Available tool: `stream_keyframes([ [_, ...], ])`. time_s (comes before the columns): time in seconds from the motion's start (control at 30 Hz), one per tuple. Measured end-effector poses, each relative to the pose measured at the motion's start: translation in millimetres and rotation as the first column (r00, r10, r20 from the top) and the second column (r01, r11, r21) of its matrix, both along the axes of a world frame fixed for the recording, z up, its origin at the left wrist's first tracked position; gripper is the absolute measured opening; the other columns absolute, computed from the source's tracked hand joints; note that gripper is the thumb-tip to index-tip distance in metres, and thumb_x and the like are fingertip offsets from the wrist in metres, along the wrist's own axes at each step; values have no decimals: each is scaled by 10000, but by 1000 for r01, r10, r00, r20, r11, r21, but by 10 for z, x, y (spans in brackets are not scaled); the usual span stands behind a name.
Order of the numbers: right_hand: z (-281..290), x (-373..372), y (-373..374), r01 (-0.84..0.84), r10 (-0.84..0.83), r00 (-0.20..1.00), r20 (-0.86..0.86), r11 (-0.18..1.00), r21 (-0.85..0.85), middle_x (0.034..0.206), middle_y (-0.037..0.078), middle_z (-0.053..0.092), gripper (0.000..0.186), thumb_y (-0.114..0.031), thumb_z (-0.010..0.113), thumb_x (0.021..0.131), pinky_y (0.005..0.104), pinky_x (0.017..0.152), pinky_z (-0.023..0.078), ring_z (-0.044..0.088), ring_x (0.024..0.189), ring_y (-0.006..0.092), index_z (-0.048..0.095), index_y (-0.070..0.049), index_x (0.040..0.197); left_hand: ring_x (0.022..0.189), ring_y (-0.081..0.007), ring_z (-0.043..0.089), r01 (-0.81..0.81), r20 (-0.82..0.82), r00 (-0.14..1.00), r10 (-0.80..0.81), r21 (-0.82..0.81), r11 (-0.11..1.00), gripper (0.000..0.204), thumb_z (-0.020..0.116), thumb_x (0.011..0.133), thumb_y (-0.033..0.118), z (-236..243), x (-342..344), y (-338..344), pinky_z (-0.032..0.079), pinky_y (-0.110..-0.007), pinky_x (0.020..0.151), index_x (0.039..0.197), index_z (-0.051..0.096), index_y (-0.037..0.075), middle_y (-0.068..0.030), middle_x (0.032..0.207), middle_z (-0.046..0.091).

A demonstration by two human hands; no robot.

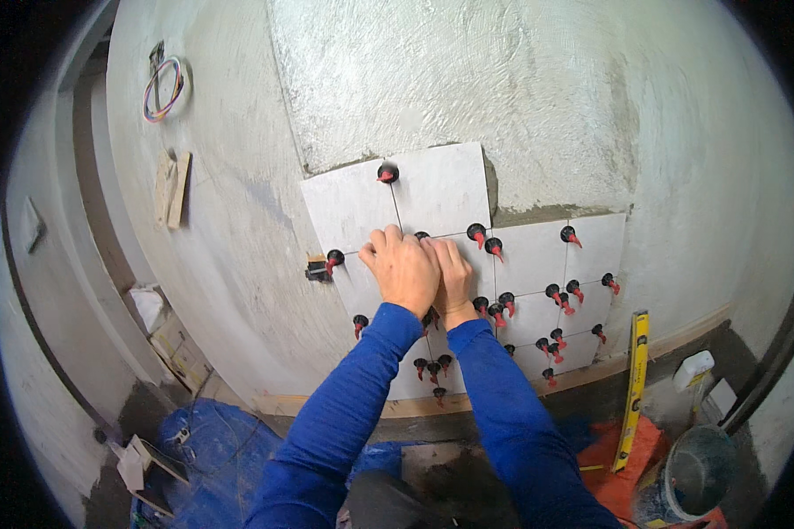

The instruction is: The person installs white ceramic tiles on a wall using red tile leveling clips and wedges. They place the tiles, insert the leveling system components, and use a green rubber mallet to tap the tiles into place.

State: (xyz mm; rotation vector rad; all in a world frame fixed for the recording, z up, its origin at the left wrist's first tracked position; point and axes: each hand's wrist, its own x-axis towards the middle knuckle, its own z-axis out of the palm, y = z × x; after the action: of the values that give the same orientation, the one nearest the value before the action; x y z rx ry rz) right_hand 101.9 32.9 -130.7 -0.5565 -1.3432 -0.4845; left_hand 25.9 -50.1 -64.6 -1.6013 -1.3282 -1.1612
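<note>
White wall tiles (547,256) cover the lower middle of the wall, with black-and-red tile levelling clips (476,234) along their joints. My left hand (404,271) is closed against the tiles, fingers curled and their tips hidden. Pressed up beside it is my right hand (453,278), also closed, its fingers bent at a black levelling clip (421,235) that peeks out above both hands. One clip (387,172) sits higher on the top tile joint, and another (334,260) at the left tile edge, by a dark wall box (317,270). Several more clips show below and right.
Rough plaster (450,79) rises above the tiles. A yellow spirit level (632,388) leans at the right, near a bucket (697,472) and orange sheeting (622,450). Blue sheeting (216,454) covers the floor at the left. Coiled wires (162,90) hang from the upper left wall.
</note>
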Motion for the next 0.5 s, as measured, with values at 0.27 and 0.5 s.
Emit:
stream_keyframes([
  [0.27, -168, 87, -728, -114, 68, 985, -161, 947, -299, 1020, 153, 675, 304, -76, 722, 945, 373, 626, 560, 676, 699, 255, 676, -13, 1239, 951, -322, 512, 332, 159, 926, -343, 92, 939, 246, 704, 949, 227, -351, -651, -847, 391, -465, 886, 799, 722, 33, -122, 920, 572],
  [0.5, -362, 107, -1155, -110, 57, 985, -165, 937, -332, 920, 130, 675, 167, -80, 723, 963, 330, 567, 520, 656, 649, 196, 718, 5, 1107, 794, -179, 586, 914, 952, -185, 244, 75, 399, 347, 722, 1009, 334, -2987, -1399, -1782, 476, -321, 760, 829, 682, 40, -35, 984, 661],
])
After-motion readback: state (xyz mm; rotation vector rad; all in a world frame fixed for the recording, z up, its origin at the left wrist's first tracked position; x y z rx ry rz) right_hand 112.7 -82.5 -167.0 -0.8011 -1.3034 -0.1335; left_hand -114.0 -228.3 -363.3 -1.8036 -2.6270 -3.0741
